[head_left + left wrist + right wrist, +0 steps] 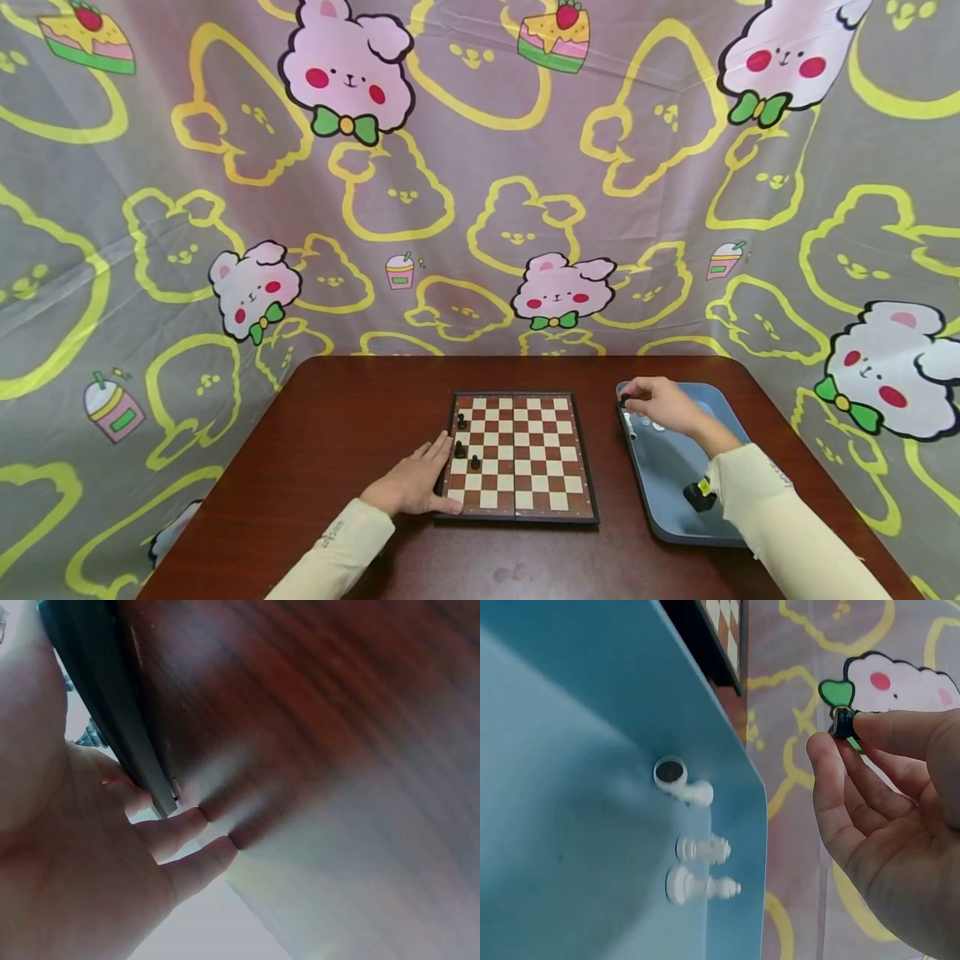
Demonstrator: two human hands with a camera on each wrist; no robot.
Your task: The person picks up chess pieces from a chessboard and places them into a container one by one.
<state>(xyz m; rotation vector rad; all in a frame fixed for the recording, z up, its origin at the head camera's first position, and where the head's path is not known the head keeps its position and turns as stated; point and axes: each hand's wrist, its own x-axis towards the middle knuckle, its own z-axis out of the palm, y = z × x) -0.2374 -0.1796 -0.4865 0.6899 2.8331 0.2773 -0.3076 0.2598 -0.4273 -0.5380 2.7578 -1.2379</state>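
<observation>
A chessboard [517, 467] with brown and cream squares lies on the table. My left hand [412, 483] rests along its left edge, thumb on the near left corner, fingers extended; in the left wrist view, fingertips touch the table beside the board's dark side. Three black chess pieces, including a pawn [476, 462], stand near the board's left side. Over the far left corner of the blue tray [720, 404], my right hand [666, 406] pinches a black chess piece [843, 724] between thumb and fingers; its kind is hidden. White chess pieces [703, 886] lie in the tray below.
The tray stands right of the board, with a strip of brown table [611, 467] between them. A small black block [699, 497] with a yellow mark shows beside the right cuff. A patterned curtain [465, 167] hangs behind and at both sides.
</observation>
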